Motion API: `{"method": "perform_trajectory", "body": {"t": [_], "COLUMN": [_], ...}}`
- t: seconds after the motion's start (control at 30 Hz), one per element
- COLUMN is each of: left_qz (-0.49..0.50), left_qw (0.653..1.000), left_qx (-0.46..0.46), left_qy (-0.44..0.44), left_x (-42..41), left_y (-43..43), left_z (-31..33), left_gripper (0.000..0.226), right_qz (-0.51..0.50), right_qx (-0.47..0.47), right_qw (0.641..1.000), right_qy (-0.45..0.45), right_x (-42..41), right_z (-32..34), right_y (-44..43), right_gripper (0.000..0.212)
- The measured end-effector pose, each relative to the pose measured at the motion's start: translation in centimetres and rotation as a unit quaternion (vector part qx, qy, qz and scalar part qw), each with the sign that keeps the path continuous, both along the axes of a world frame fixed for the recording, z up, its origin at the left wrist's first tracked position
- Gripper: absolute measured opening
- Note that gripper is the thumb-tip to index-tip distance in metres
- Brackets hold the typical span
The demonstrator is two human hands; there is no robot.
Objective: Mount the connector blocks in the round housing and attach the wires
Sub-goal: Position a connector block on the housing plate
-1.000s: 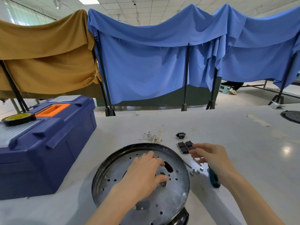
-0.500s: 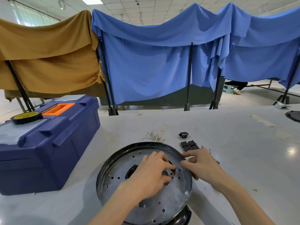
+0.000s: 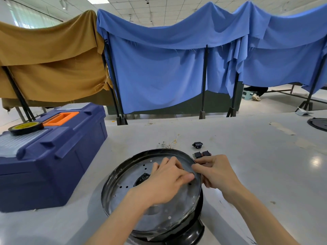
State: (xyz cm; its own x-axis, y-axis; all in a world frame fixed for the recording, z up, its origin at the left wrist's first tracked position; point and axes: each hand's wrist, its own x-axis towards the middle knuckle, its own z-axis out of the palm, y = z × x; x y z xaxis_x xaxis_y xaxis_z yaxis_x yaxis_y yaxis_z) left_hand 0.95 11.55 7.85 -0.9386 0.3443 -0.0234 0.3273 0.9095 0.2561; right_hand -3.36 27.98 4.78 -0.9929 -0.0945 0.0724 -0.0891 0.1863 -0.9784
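Grey table (image 3: 247, 156) carries one round housing (image 3: 115, 175), three connector blocks (image 3: 201, 154); left hand (image 3: 164, 183) and right hand (image 3: 217, 172) curled, grasp unclear.

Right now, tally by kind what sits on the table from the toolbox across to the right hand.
Round housing: 1
Connector blocks: 3 in view; the right hand may hide more
Wire bundle: 1
Toolbox: 1
Tape roll: 1, on the toolbox
Total: 7

A workshop hall: blue toolbox (image 3: 53, 149) on a worktable (image 3: 247, 156), cloth-draped partition frames (image 3: 177, 68), tiled ceiling.
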Motion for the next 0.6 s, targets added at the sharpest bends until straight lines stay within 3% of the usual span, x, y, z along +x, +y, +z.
{"method": "perform_trajectory", "body": {"t": [0.23,0.33,0.43,0.6], "left_qz": [0.000,-0.021,-0.043,-0.038], "left_qw": [0.988,0.991,0.997,0.997], "left_qx": [0.123,0.100,0.048,0.036], "left_qy": [-0.094,-0.087,-0.037,0.056], "left_x": [0.8,1.4,1.7,2.1], "left_y": [0.1,0.4,0.9,1.8], "left_z": [1.2,0.9,0.4,0.2], "left_gripper": [0.072,0.062,0.066,0.037], "right_qz": [-0.004,-0.010,-0.007,-0.008], "right_qx": [-0.006,0.002,0.003,0.009], "right_qw": [1.000,1.000,1.000,1.000], "right_qy": [0.002,0.002,0.001,0.003], "right_x": [0.0,0.1,0.2,0.3], "right_z": [0.5,0.5,0.6,0.8], "right_y": [-0.1,-0.2,-0.2,-0.1], "right_gripper": [0.015,0.010,0.010,0.010]}}
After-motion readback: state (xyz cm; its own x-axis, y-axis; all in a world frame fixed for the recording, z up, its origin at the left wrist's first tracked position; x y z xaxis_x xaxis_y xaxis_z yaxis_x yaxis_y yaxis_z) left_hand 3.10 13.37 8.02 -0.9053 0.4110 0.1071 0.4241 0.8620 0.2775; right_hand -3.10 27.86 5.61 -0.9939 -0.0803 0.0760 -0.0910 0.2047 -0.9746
